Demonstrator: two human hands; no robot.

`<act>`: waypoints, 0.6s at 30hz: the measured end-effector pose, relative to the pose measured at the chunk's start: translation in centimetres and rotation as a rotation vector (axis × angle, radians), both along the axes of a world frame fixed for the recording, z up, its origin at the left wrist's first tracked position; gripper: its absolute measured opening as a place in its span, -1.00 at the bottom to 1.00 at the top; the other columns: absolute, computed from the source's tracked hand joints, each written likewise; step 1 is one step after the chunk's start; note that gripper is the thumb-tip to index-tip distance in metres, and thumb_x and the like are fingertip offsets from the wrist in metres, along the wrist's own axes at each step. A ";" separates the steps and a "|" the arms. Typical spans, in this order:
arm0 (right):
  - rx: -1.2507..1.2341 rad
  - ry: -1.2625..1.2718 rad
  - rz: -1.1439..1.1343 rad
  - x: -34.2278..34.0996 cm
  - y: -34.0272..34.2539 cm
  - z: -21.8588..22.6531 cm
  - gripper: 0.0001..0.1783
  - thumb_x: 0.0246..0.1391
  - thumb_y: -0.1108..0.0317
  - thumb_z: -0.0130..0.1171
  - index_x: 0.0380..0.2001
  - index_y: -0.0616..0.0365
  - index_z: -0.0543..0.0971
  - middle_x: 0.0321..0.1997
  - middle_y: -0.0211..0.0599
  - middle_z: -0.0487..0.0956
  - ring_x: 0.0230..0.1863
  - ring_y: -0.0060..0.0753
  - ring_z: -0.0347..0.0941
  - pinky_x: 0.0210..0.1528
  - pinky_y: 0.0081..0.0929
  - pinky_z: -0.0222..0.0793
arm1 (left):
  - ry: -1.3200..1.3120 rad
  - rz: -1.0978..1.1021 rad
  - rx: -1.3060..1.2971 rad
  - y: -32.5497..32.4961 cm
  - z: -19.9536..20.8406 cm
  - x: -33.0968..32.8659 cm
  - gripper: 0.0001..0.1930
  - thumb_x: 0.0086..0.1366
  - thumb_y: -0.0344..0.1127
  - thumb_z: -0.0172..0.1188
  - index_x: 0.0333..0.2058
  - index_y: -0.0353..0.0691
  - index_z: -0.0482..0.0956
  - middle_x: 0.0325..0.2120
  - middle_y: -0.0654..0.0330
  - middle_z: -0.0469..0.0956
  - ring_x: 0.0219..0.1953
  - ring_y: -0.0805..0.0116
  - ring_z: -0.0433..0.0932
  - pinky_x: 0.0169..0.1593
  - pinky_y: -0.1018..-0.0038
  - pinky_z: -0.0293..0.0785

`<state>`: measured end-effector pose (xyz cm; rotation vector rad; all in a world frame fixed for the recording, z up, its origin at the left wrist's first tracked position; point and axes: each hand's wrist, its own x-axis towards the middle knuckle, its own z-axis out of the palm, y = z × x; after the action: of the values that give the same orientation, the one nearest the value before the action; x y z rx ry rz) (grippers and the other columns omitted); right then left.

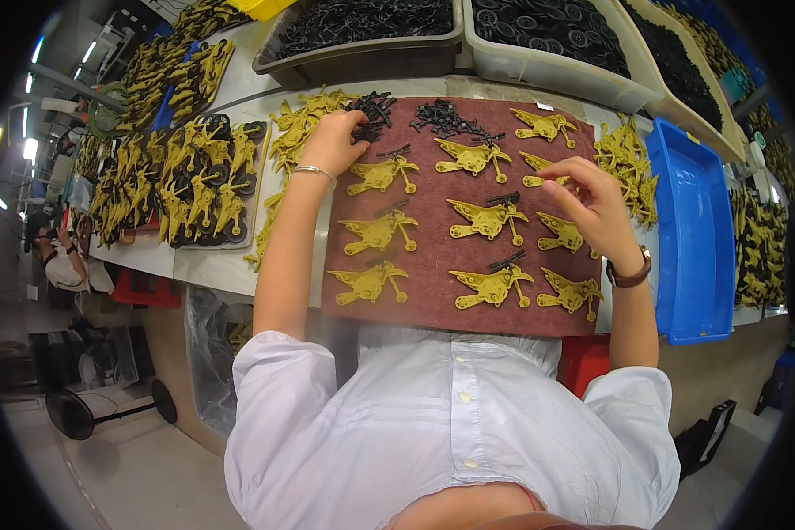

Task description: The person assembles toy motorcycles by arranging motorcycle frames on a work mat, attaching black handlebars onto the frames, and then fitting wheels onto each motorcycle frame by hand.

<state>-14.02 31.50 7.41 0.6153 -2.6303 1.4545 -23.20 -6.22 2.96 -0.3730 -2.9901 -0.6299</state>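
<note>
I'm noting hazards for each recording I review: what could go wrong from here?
The left hand is at a loose pile of small black parts; it might pick up several at once or scatter some. The right hand is at a yellow piece in the right-hand column on the maroon mat, and could nudge it out of line.

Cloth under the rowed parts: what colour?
The cloth is plain reddish-brown, best seen in the head view.

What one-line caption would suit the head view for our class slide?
Left hand at black parts, right hand at yellow pieces laid in rows on a maroon mat.
</note>
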 end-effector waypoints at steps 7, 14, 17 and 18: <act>0.045 -0.058 0.164 0.5 -2.3 0.0 -0.83 0.10 0.35 0.23 -0.27 0.20 0.62 -0.37 -0.35 0.56 -0.48 -0.58 0.43 -0.42 -0.60 0.34 | 0.141 -0.069 -0.112 -0.6 -1.2 -1.1 -0.59 -0.03 -0.33 0.35 -0.15 -0.28 0.55 -0.30 -0.04 0.57 -0.25 0.02 0.59 -0.13 0.26 0.54; 0.025 -0.066 0.198 0.8 -1.6 -0.7 -0.81 0.11 0.34 0.22 -0.27 0.22 0.62 -0.40 -0.36 0.57 -0.47 -0.61 0.49 -0.39 -0.65 0.38 | 0.057 -0.144 -0.097 -1.5 -0.6 -2.0 -0.67 -0.02 -0.31 0.34 -0.23 -0.27 0.61 -0.44 0.05 0.58 -0.39 0.20 0.57 -0.25 0.38 0.53; -0.060 -0.170 0.219 0.3 -1.5 -0.9 -0.81 0.15 0.32 0.20 -0.25 0.22 0.62 -0.39 -0.42 0.58 -0.44 -0.67 0.50 -0.38 -0.69 0.39 | 0.048 -0.113 0.023 -1.7 0.2 -1.5 -0.68 0.02 -0.31 0.35 -0.21 -0.27 0.62 -0.47 0.12 0.59 -0.40 0.34 0.57 -0.29 0.45 0.52; -0.042 -0.180 0.221 0.0 -1.7 -0.9 -0.81 0.15 0.32 0.20 -0.25 0.22 0.62 -0.39 -0.42 0.58 -0.44 -0.67 0.50 -0.38 -0.69 0.39 | 0.051 -0.070 0.112 -1.8 0.6 -1.2 -0.68 0.05 -0.32 0.34 -0.18 -0.27 0.61 -0.47 0.17 0.60 -0.40 0.43 0.57 -0.31 0.49 0.51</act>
<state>-14.05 29.81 6.48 0.8302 -2.7299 1.6948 -24.39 -7.99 3.53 -0.4803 -2.8880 -0.7785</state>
